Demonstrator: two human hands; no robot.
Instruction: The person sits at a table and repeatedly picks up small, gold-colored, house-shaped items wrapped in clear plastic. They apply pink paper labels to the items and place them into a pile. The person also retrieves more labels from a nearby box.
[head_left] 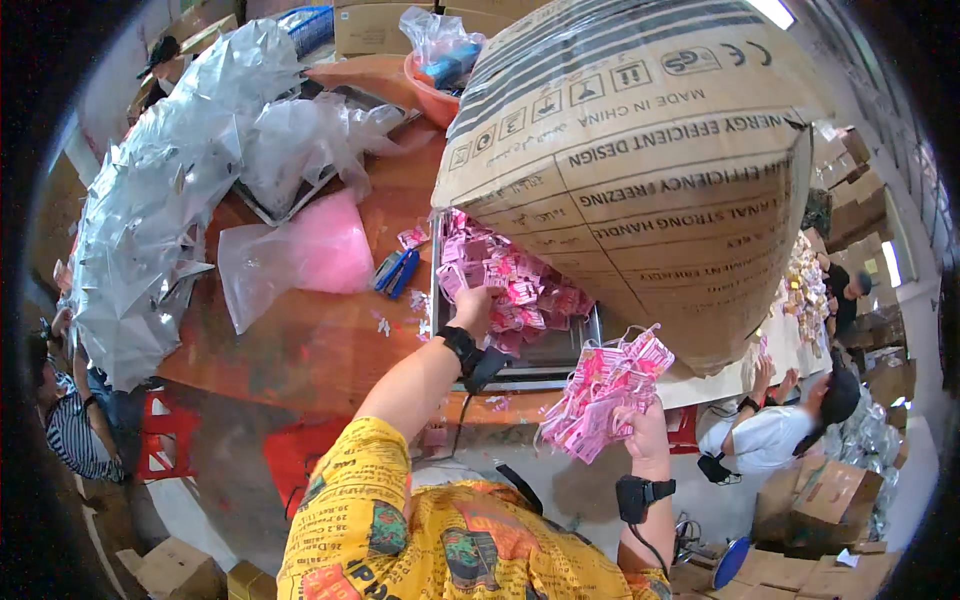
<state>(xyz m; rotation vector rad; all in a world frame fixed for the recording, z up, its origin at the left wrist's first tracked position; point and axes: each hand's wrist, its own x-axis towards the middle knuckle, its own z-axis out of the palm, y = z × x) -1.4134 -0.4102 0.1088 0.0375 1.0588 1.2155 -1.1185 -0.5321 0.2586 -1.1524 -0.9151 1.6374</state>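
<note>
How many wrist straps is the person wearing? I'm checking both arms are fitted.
2: one black wrist strap on the left arm, another black strap on the right arm.

Matt brown cardboard box (640, 170), glossy pink plastic packets (605, 390), shiny metal tray (540, 365), and crinkly clear plastic sheeting (150, 210) far left.

left arm — stretched forward and up from a yellow printed sleeve, forearm bare, black band at the wrist | left hand (472, 305) — reaching ahead, fingers curled downward | right arm — bent, forearm raised upright, black band with a cable at the wrist | right hand (640, 425) — lifted, fingers closed in a grip
</note>
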